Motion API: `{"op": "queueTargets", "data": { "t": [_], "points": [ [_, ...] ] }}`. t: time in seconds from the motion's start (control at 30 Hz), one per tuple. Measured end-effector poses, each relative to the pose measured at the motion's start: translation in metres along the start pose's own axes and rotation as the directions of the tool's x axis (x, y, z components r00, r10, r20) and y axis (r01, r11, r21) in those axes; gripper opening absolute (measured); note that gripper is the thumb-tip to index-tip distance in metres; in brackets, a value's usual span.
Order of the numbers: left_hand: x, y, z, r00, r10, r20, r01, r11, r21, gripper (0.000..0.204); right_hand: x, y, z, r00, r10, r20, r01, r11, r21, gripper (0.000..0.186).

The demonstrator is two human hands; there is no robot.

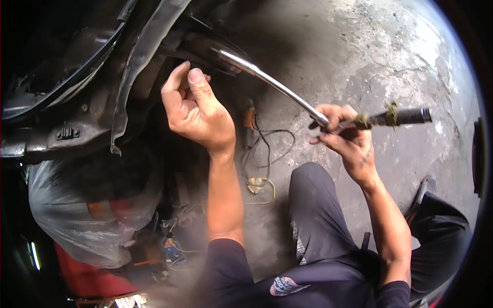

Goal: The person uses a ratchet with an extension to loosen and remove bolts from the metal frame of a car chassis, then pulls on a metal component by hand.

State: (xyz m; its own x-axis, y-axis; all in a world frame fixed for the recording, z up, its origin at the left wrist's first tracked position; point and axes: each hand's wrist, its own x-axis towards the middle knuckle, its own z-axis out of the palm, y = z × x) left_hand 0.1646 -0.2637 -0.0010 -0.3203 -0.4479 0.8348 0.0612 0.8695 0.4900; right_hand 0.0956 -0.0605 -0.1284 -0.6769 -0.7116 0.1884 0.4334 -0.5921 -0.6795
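My right hand (pixel 345 134) is closed around the lower end of a long, shiny metal rod (pixel 277 84). The rod slants up and left, its far end close to the dark underside of a car body (pixel 67 120). Sticking out to the right of the same hand is a black cylinder (pixel 408 116), shaped like a flashlight, with green cloth or cord tied round it. Whether it joins the rod is hidden by my fingers. Raised by a hanging dark trim strip (pixel 134 72), my left hand (pixel 200 110) has curled fingers, thumb close to them; anything small inside cannot be made out.
An orange-and-grey corded tool (pixel 249 122) lies on the worn concrete floor (pixel 405 66), near a coiled black cable (pixel 268 146) and a yellowish plug or socket (pixel 256 185). Clear plastic sheeting (pixel 77 220) covers something at lower left, above a red object (pixel 95 280). My bent knee (pixel 313 190) is below.
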Motion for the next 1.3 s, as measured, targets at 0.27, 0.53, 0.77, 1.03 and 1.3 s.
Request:
{"op": "queueTargets", "data": {
  "t": [0.27,0.53,0.77,1.03,1.3],
  "points": [
    [-0.025,-0.043,0.026,0.967,-0.251,0.041,0.248,0.901,-0.355,0.04,-0.047,0.041,-0.091,0.941,0.295,-0.166,-0.314,0.944,-0.101,0.023],
    [-0.001,-0.069,0.077,0.944,-0.217,-0.249,0.124,0.932,-0.34,0.044,-0.097,0.103,-0.186,0.748,0.529,-0.4,-0.598,0.799,-0.062,0.027],
    [-0.005,-0.079,0.074,0.973,-0.128,-0.194,0.027,0.891,-0.453,0.039,-0.124,0.133,-0.239,0.604,0.642,-0.472,-0.75,0.658,-0.065,0.033],
    [-0.002,-0.083,0.077,0.972,-0.127,-0.196,0.01,0.86,-0.51,0.036,-0.137,0.154,-0.275,0.452,0.624,-0.637,-0.836,0.545,-0.059,0.038],
    [0.001,-0.086,0.067,0.998,-0.069,-0.002,0.059,0.865,-0.497,0.046,-0.131,0.14,-0.267,0.587,0.379,-0.715,-0.804,0.177,-0.567,0.024]
  ]
}}
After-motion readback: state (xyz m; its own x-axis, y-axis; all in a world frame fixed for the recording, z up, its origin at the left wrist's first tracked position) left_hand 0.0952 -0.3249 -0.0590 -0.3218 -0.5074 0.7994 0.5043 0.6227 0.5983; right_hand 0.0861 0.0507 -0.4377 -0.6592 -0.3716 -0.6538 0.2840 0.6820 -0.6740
